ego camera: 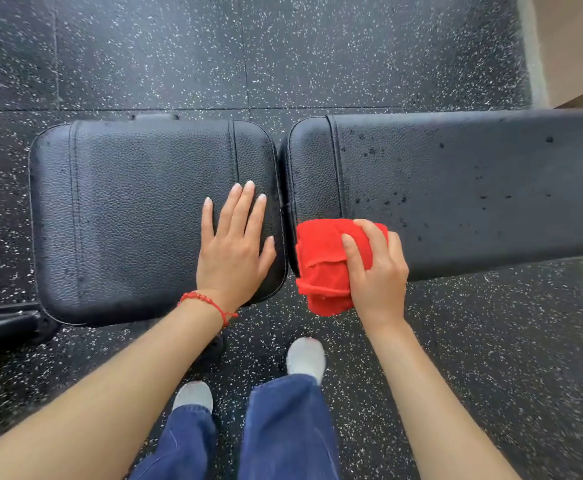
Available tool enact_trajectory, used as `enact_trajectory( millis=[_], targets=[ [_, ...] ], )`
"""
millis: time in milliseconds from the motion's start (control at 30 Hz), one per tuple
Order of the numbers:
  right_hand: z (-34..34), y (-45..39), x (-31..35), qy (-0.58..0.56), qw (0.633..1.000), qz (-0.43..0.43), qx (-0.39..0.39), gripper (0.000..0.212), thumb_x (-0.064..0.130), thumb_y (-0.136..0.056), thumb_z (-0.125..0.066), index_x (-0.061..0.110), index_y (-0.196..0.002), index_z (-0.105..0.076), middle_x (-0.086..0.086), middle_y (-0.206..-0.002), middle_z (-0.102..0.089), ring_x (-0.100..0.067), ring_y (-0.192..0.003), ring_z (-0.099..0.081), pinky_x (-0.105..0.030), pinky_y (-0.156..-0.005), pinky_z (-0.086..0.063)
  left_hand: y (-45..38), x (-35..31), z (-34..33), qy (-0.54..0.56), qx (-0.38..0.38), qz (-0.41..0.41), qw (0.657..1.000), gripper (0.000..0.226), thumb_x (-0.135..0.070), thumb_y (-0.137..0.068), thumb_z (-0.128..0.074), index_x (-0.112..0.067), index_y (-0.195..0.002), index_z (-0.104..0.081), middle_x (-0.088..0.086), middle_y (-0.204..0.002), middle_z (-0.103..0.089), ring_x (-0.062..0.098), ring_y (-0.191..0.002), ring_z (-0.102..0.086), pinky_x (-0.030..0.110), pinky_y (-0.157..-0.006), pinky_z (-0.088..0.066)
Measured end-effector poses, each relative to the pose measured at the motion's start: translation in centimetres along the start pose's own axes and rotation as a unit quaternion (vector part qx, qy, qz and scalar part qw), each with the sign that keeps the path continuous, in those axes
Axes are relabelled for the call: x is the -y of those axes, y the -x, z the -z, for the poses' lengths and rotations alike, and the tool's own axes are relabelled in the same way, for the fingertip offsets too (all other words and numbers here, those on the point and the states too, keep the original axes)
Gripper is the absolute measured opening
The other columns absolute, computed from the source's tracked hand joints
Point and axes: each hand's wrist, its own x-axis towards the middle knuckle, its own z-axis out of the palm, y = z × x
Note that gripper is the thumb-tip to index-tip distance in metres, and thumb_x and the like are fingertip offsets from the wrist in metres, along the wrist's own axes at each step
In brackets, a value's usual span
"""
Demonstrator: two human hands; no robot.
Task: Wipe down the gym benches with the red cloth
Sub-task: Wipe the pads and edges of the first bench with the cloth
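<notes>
A black padded gym bench lies across the view in two parts: a short seat pad (137,209) on the left and a long back pad (473,188) on the right, speckled with dark droplets. My left hand (236,247) rests flat on the seat pad's right end, fingers spread, holding nothing. My right hand (376,271) grips a folded red cloth (321,261) pressed on the near left corner of the back pad, next to the gap between the pads. Part of the cloth hangs over the near edge.
Black rubber flooring (213,57) with white flecks surrounds the bench. A black frame tube (2,323) sticks out at the lower left. My feet (305,355) in grey shoes stand just before the bench. A pale wall (574,46) rises at the top right.
</notes>
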Motion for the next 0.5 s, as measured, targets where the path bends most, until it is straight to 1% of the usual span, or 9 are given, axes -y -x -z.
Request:
enact_trajectory(
  millis=[100, 133, 167, 233, 267, 367, 467, 500],
  targets=[
    [0.8, -0.6, -0.5, -0.028, 0.999, -0.006, -0.023, 0.035, 0.031, -0.087, -0.055, 0.004, -0.108, -0.061, -0.02, -0.096, -0.058, -0.021, -0.088, -0.054, -0.017, -0.081, -0.035, -0.2, -0.2, 0.0, 0.011, -0.005, 0.007, 1.0, 0.055, -0.029, -0.087, -0.038, 0.0, -0.132, -0.048, 0.019, -0.143, -0.04, 0.035, -0.133, -0.036, 0.058, -0.108, -0.022],
    [1.1, -1.0, -0.9, -0.038, 0.999, -0.012, -0.032, 0.035, 0.03, -0.088, -0.055, 0.003, -0.108, -0.061, -0.019, -0.096, -0.058, -0.02, -0.088, -0.053, -0.014, -0.081, -0.034, -0.2, -0.3, 0.0, 0.014, -0.007, 0.011, 1.0, 0.055, -0.029, -0.086, -0.039, 0.0, -0.132, -0.048, 0.019, -0.143, -0.04, 0.035, -0.133, -0.035, 0.058, -0.108, -0.021],
    [1.2, -1.4, -1.2, -0.046, 0.998, -0.018, -0.037, 0.033, 0.028, -0.088, -0.056, 0.002, -0.109, -0.061, -0.02, -0.097, -0.059, -0.021, -0.088, -0.054, -0.013, -0.081, -0.033, -0.1, -0.4, 0.0, 0.013, -0.011, 0.015, 1.0, 0.054, -0.029, -0.086, -0.039, 0.0, -0.131, -0.048, 0.02, -0.143, -0.04, 0.035, -0.133, -0.035, 0.058, -0.107, -0.022],
    [1.3, -2.3, -1.7, -0.046, 0.999, -0.011, -0.025, 0.03, 0.022, -0.087, -0.058, 0.001, -0.108, -0.061, -0.022, -0.097, -0.059, -0.032, -0.087, -0.059, -0.018, -0.081, -0.035, -0.4, -1.2, -0.1, 0.008, -0.029, 0.02, 0.999, 0.053, -0.027, -0.085, -0.041, 0.0, -0.131, -0.049, 0.02, -0.142, -0.041, 0.036, -0.132, -0.036, 0.058, -0.107, -0.022],
    [1.3, -2.8, -1.9, -0.035, 0.999, -0.001, -0.012, 0.029, 0.02, -0.086, -0.058, 0.001, -0.108, -0.061, -0.023, -0.096, -0.059, -0.034, -0.085, -0.06, -0.022, -0.079, -0.037, -0.6, -1.9, -0.1, 0.013, -0.034, 0.024, 0.999, 0.053, -0.027, -0.086, -0.041, 0.0, -0.131, -0.049, 0.02, -0.142, -0.041, 0.036, -0.132, -0.036, 0.058, -0.107, -0.022],
    [0.9, -3.9, -2.0, 0.012, 0.999, 0.033, 0.0, 0.028, 0.019, -0.085, -0.061, 0.002, -0.107, -0.063, -0.023, -0.093, -0.06, -0.035, -0.079, -0.062, -0.03, -0.07, -0.04, -1.5, -4.3, -0.6, 0.04, -0.033, 0.035, 0.998, 0.052, -0.026, -0.087, -0.041, 0.0, -0.131, -0.049, 0.02, -0.142, -0.041, 0.035, -0.133, -0.036, 0.057, -0.107, -0.023],
    [0.5, -5.9, -1.9, 0.011, 0.998, 0.054, -0.002, 0.028, 0.022, -0.086, -0.061, 0.005, -0.107, -0.065, -0.021, -0.093, -0.061, -0.035, -0.079, -0.063, -0.035, -0.066, -0.045, -2.1, -5.9, -1.4, 0.029, -0.013, 0.039, 0.999, 0.052, -0.027, -0.087, -0.041, -0.001, -0.132, -0.049, 0.018, -0.141, -0.043, 0.035, -0.132, -0.037, 0.058, -0.106, -0.022],
    [0.3, -6.9, -1.7, 0.003, 0.998, 0.055, -0.003, 0.028, 0.023, -0.086, -0.06, 0.005, -0.108, -0.065, -0.022, -0.093, -0.06, -0.035, -0.079, -0.062, -0.036, -0.065, -0.045, -2.2, -6.0, -1.6, 0.016, -0.011, 0.042, 0.999, 0.052, -0.027, -0.088, -0.04, -0.002, -0.133, -0.048, 0.018, -0.141, -0.043, 0.034, -0.132, -0.038, 0.058, -0.107, -0.021]
  ],
)
